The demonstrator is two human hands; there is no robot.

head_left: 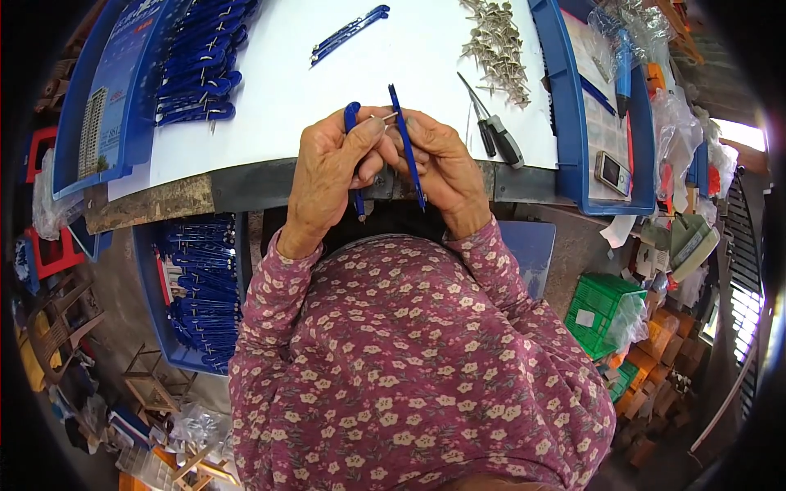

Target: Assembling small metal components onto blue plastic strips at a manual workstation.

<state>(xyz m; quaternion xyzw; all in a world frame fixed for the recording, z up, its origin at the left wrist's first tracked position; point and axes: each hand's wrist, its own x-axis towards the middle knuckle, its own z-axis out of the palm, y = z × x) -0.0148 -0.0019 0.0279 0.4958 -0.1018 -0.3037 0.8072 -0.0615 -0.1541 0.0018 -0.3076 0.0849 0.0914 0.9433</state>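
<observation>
My left hand (pixel 327 159) is closed on a slim blue part (pixel 352 119) with a rounded, hooked upper end; its narrow lower end sticks out below the fingers. A second slim blue strip (pixel 397 106) is gripped by my right hand (pixel 450 164), tilted nearly upright. A short metal pin (pixel 388 117) bridges the gap at the fingertips, its end at the strip; whether it sits in a hole is too small to tell. Both hands are above the table's near edge. Beyond them, a few similar blue parts (pixel 350 34) lie on the white sheet (pixel 286 90).
Left stands a heap of blue parts (pixel 201 74) beside a blue tray (pixel 139 123). Flat-headed metal pins (pixel 495 49) are piled right, near screwdrivers (pixel 503 139). A blue tray (pixel 573 147) holds a phone (pixel 612 173). Below left, a blue crate (pixel 151 278) contains more blue parts.
</observation>
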